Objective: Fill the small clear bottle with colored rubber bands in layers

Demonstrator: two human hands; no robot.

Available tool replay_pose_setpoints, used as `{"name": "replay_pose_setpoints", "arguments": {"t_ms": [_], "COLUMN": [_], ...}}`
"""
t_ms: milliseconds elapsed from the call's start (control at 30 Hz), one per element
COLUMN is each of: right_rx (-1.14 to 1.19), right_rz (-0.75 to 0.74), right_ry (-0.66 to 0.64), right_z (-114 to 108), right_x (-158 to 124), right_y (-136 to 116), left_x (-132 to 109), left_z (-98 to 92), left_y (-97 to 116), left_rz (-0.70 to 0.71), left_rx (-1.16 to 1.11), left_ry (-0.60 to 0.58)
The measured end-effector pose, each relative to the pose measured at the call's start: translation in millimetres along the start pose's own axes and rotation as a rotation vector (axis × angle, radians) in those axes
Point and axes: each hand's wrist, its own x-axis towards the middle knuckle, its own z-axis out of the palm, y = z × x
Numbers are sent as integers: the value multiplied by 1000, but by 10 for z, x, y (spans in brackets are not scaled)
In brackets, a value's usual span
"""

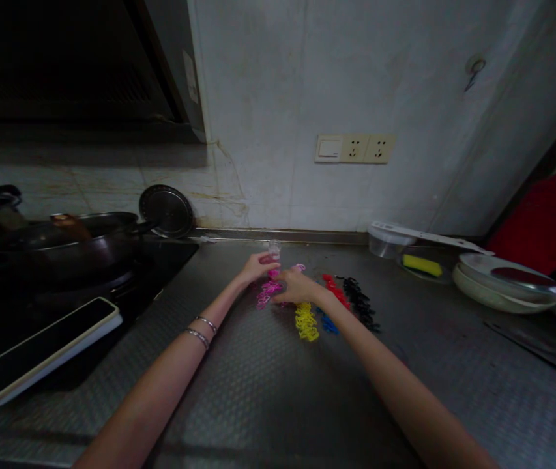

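Observation:
My left hand (258, 267) is closed around a small clear plastic container (274, 247), whose upper end shows above the fingers. Close beside it, my right hand (297, 286) has its fingers bent inward, nearly touching the left one. Bright pink shows between the two hands; whether it is inside the container or in the right fingers is unclear. Beneath them lies a pile of small pink loop-like pieces (266, 294). Similar pieces form a yellow pile (306, 322), a blue pile (329, 322) partly behind my right forearm, a red row (336, 291) and a black row (360, 303).
A metal counter (248, 397) spans the front. At left are a stove with a pan (82, 238), a round dark lid (166, 210) and a white-edged flat object (47, 352). A clear tub (388, 241), yellow sponge (422, 265) and stacked bowls (497, 293) stand at right.

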Motion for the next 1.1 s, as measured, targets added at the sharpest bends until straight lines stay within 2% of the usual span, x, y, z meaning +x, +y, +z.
{"name": "replay_pose_setpoints", "arguments": {"t_ms": [400, 600, 1100], "right_rx": [-37, -48, -53], "right_rz": [42, 15, 46], "right_ry": [50, 90, 42], "right_z": [204, 201, 146], "right_x": [-4, 5, -4], "right_y": [-167, -190, -203], "left_x": [-22, -11, -5], "left_z": [-14, -19, -20], "left_y": [72, 40, 17], "left_rz": [-32, -27, -17], "left_rx": [2, -12, -13], "left_ry": [-32, -35, -31]}}
